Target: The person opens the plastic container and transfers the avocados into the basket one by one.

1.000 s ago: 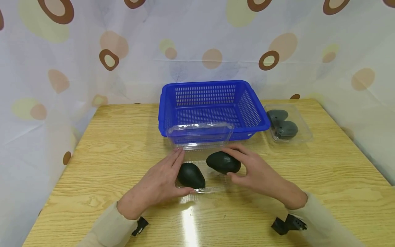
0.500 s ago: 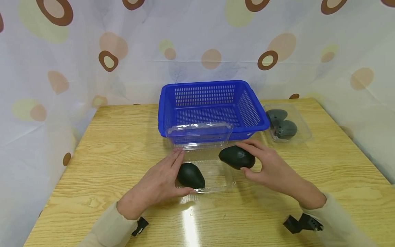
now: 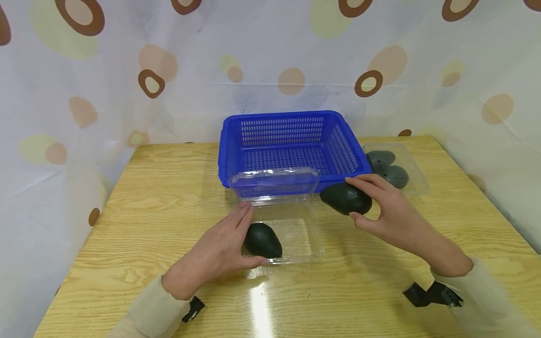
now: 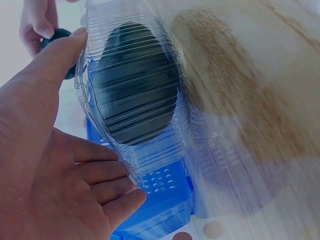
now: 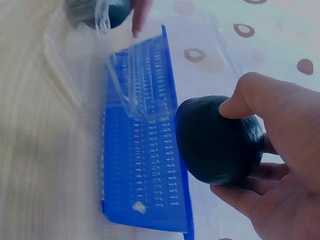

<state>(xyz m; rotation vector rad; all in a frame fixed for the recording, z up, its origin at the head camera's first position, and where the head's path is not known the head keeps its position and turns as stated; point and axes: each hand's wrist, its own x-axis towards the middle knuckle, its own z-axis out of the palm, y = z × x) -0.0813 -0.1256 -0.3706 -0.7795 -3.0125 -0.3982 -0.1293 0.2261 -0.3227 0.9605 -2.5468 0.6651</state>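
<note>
In the head view, my right hand (image 3: 393, 213) holds a dark green avocado (image 3: 346, 198) between thumb and fingers. The fruit is raised in front of the blue basket's right corner, right of an open clear plastic clamshell box (image 3: 297, 237). My left hand (image 3: 217, 249) grips the box's left end, thumb at the front rim and fingers at the back. Inside the box, beside that hand, lies another avocado (image 3: 263, 240). Through the ribbed wall, the left wrist view shows this avocado (image 4: 137, 85). The right wrist view shows the held avocado (image 5: 217, 140) close up.
A blue plastic basket (image 3: 282, 119) stands behind the box, whose clear lid (image 3: 274, 183) is raised against its front. To the basket's right is another clear container (image 3: 416, 173) with two dark avocados, partly hidden by my right hand. A patterned curtain (image 3: 262, 56) backs the wooden table (image 3: 169, 188).
My right hand has lifted the avocado up from over the clear box and carried it right and away from me. My left hand and the other avocado stay put.
</note>
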